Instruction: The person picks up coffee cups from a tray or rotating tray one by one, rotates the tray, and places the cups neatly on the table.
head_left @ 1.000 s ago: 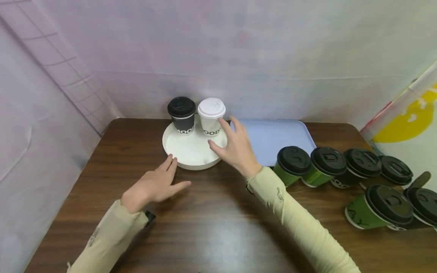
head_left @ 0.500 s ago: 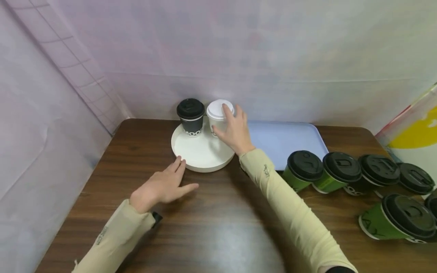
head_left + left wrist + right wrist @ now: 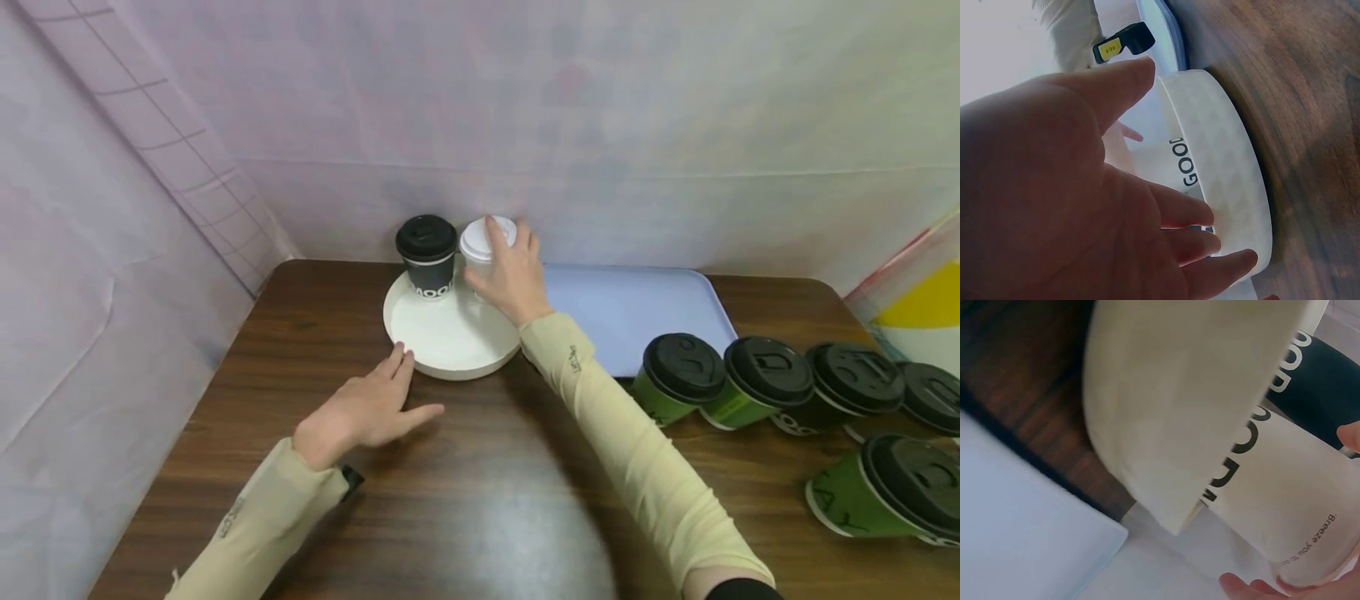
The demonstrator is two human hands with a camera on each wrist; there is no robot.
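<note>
My right hand [image 3: 513, 279] grips a white paper cup [image 3: 473, 242] with a white lid, thumb on the near left side and fingers over and behind the lid. In the right wrist view, that white cup [image 3: 1285, 487] shows black lettering, with fingertips close around its lid end. The cup stands on a round white tray [image 3: 442, 342], beside a dark paper cup [image 3: 429, 265] with a black lid. My left hand [image 3: 367, 417] is spread, fingertips at the tray's near left rim. The left wrist view shows those straight fingers against the tray's ridged side wall [image 3: 1225, 156].
A light blue rectangular tray [image 3: 637, 308] lies right of the round one. Several green and dark cups with black lids, such as a green cup [image 3: 660, 400], stand at the right. A pale cloth wall [image 3: 600, 125] rises behind the wooden table [image 3: 465, 500].
My right hand has moved from beside the white cup to close around it and its lid. The left hand keeps its place at the round tray's rim. The head view has shifted slightly.
</note>
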